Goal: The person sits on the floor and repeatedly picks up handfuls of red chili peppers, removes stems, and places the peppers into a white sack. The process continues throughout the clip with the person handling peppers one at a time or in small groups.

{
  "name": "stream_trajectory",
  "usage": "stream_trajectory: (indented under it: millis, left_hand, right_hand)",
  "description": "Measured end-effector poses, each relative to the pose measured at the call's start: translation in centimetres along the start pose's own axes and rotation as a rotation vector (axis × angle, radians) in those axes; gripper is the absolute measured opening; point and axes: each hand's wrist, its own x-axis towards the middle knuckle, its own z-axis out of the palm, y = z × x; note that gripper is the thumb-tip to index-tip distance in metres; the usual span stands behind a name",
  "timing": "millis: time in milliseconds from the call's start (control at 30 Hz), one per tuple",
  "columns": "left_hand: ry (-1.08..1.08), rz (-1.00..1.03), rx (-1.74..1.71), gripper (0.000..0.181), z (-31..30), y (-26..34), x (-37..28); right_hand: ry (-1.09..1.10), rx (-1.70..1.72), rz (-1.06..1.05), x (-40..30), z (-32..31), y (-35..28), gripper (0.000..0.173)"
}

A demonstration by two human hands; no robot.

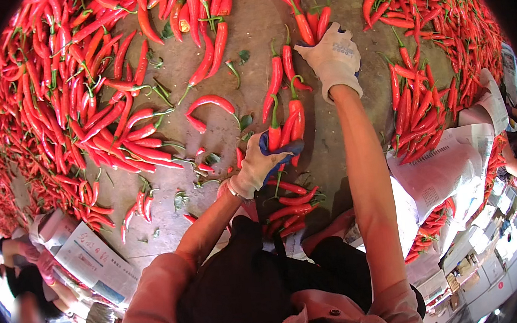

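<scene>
Both of my hands wear pale work gloves with blue palms. My left hand [258,163] is closed around a few red chili peppers [297,120], their green stems pointing away from me. Farther out and to the right, my right hand [332,58] grips more red chilies [304,27] by their lower parts; its fingertips are partly hidden. Two loose chilies [275,84] lie between the hands, tips towards me. Just below my left hand, several chilies [295,209] rest close to my lap.
Large heaps of chilies lie at left [49,87] and right [447,2]. A curved chili [210,100] and leaf scraps are on the surface [220,142]. Newspaper [443,168] covers a container at right. A co-worker in pink gloves [45,265] is at lower left.
</scene>
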Motion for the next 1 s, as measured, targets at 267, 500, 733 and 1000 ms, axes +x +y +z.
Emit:
stream_trajectory:
  millis: [267, 500, 733, 1000]
  left_hand:
    - [-0.044, -0.070, -0.220, 0.018, -0.9, 0.1, 0.5]
    - [-0.061, -0.125, -0.088, 0.011, -0.4, 1.2, 1.5]
    - [0.004, -0.104, 0.150, 0.018, 3.9, -1.0, 4.9]
    - [-0.208, 0.103, 0.453, 0.022, 11.8, -2.1, 8.2]
  right_hand:
    - [0.120, 0.441, -0.021, -0.4, 1.8, 6.5, 0.064]
    - [-0.039, 1.687, 0.049, -7.6, 3.3, 14.2, 0.039]
    - [-0.025, 0.594, -0.127, -11.9, -1.2, 18.9, 0.083]
    - [-0.545, 1.158, 0.076, -20.1, -9.0, 28.4, 0.078]
